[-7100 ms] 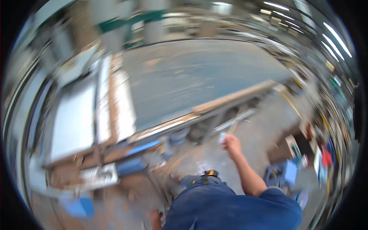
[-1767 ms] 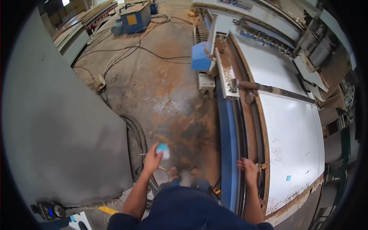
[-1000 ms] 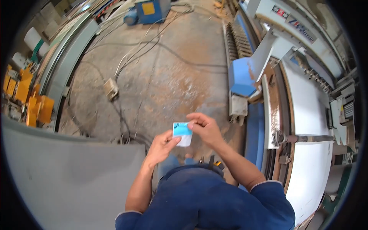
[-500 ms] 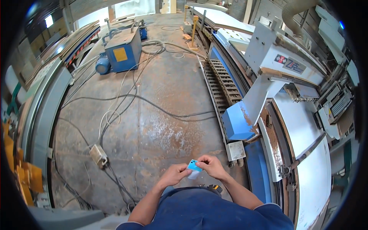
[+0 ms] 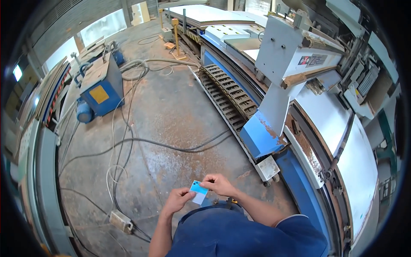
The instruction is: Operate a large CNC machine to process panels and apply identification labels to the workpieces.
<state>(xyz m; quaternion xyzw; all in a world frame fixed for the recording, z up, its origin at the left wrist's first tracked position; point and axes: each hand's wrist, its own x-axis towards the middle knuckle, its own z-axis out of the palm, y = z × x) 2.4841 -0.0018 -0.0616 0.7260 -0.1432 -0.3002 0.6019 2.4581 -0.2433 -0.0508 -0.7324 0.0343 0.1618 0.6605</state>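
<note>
A small light-blue and white card or label [image 5: 199,191] with a dark patch near its top corner is held in front of my waist. My left hand [image 5: 177,200] pinches its left edge between thumb and fingers. On the upper right edge, my right hand [image 5: 220,185] is closed on it too, thumb across the blue part. The lower white part hangs free between the hands. I cannot make out whether it is stiff card or a sticker. A yellow-and-black item [image 5: 232,201] shows partly at my waist, below the right forearm.
To the right stands a large white-and-blue machine [image 5: 278,55] with a white bed [image 5: 342,141] and a cable chain [image 5: 227,90] alongside. Black cables [image 5: 171,148] cross the dusty floor near a metal box [image 5: 121,221]. A blue motor unit [image 5: 102,88] stands far left; a grey machine rail [image 5: 46,184] runs along the left.
The view has turned to the right, so the motor unit and floor box sit differently in it. Both hands still hold the card, and more of its white part shows.
</note>
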